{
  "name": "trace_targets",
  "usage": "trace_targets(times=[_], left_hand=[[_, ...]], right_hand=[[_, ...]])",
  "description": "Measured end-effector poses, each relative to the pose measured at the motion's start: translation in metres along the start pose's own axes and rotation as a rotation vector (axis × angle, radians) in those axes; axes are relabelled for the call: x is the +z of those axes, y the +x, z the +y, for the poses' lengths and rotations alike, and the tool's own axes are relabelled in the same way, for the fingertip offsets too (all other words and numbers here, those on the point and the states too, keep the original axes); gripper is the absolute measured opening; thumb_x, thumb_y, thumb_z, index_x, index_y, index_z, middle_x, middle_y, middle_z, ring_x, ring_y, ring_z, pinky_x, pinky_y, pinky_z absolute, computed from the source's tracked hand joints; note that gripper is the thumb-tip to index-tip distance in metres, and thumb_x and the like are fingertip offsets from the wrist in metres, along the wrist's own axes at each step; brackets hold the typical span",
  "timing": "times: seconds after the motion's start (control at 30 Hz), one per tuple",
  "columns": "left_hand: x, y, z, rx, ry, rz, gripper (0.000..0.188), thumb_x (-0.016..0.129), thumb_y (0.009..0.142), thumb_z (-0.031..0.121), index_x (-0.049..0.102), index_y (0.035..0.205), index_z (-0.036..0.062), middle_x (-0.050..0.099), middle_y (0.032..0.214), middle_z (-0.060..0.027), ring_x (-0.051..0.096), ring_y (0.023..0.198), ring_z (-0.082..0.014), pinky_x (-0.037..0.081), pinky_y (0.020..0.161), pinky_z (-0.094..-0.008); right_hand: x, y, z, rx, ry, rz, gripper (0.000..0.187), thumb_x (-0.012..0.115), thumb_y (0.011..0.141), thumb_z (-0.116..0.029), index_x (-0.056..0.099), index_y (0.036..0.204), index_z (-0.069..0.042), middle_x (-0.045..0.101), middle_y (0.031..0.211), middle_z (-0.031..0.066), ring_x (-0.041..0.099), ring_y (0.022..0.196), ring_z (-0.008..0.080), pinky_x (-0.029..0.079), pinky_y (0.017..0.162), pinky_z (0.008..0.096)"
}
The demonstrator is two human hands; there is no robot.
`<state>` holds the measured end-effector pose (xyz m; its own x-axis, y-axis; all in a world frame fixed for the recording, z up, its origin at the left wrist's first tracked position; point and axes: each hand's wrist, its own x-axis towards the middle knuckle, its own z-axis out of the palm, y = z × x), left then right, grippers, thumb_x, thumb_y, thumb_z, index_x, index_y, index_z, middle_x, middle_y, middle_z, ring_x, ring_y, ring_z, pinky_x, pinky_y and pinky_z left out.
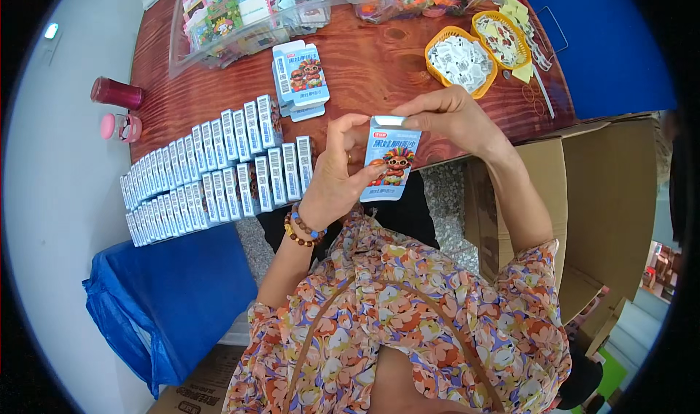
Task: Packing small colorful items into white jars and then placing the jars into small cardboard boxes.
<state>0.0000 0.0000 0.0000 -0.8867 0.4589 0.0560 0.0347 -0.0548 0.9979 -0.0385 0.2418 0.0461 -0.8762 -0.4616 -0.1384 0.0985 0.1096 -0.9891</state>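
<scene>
Red-stained table [372, 71], spreading toward twelve o'clock. At its near edge, the left hand [339, 166] is gripping a light-blue carton [396, 169]; the right hand [448, 118] is pinching its top flap [389, 121]. Upright cartons [216, 148] are standing in rows toward nine o'clock; a yellow basket [484, 89] is sitting toward one.

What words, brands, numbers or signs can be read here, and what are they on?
I won't copy wording, but print shows here:
Light-blue box, held in the left hand and right hand: large blue title, red badge; smallest print unreadable.
Stacked cartons: similar blue title.
Rows of boxes: barcodes, digits too small.
Brown cardboard box, lower left: dark print, blurred.
White packets: too small to read.
</scene>
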Motion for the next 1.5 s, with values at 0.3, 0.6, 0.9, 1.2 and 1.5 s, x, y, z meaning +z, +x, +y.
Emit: trace_targets(times=[0.3,0.6,0.9,1.2,1.5], left_hand=[[0.004,-0.002,-0.002,-0.030,0.028,0.054,0.066,0.070,0.088,-0.001,0.030,0.141,0.0068,0.066,0.109,-0.0161,0.069,0.097,-0.0220,0.055,0.083,-0.0335],[0.002,0.007,0.007,-0.120,-0.064,0.036,0.075,0.067,0.087,-0.004,0.031,0.151,0.0078,0.064,0.113,-0.0159,0.067,0.102,-0.0180,0.055,0.086,-0.0305],[0.012,0.007,0.001,-0.120,-0.183,0.027,0.064,0.074,0.084,0.006,0.047,0.142,0.0047,0.057,0.137,-0.0110,0.057,0.124,-0.0223,0.042,0.108,-0.0347],[0.015,0.004,0.001,-0.038,-0.083,0.012,0.052,0.073,0.084,0.001,0.053,0.132,0.0043,0.067,0.116,-0.0097,0.064,0.107,-0.0151,0.053,0.093,-0.0313],[0.010,0.015,-0.008,-0.110,-0.091,0.030,0.054,0.070,0.090,0.004,0.045,0.138,0.0046,0.067,0.113,-0.0121,0.066,0.102,-0.0154,0.055,0.082,-0.0290]], right_hand=[[0.019,-0.013,-0.014,-0.050,-0.299,0.119,0.025,0.067,0.092,-0.002,0.071,0.117,0.000,0.076,0.105,0.0089,0.069,0.096,0.0114,0.056,0.087,0.0277],[0.025,-0.020,0.007,-0.284,-0.568,0.138,0.046,0.068,0.088,-0.001,0.062,0.133,-0.006,0.065,0.131,0.0144,0.065,0.117,0.0278,0.055,0.094,0.0348],[0.012,-0.021,0.019,-0.241,-0.185,0.176,0.041,0.070,0.086,0.003,0.065,0.127,0.000,0.063,0.132,0.0135,0.062,0.120,0.0222,0.053,0.100,0.0336],[0.002,-0.022,0.018,-0.317,-0.183,0.085,0.024,0.072,0.083,0.002,0.074,0.107,0.001,0.069,0.119,0.0135,0.066,0.109,0.0210,0.054,0.093,0.0324],[0.007,-0.013,0.016,-0.226,-0.538,0.134,0.033,0.070,0.087,-0.002,0.069,0.120,-0.001,0.074,0.111,0.0124,0.070,0.102,0.0198,0.055,0.085,0.0301]])
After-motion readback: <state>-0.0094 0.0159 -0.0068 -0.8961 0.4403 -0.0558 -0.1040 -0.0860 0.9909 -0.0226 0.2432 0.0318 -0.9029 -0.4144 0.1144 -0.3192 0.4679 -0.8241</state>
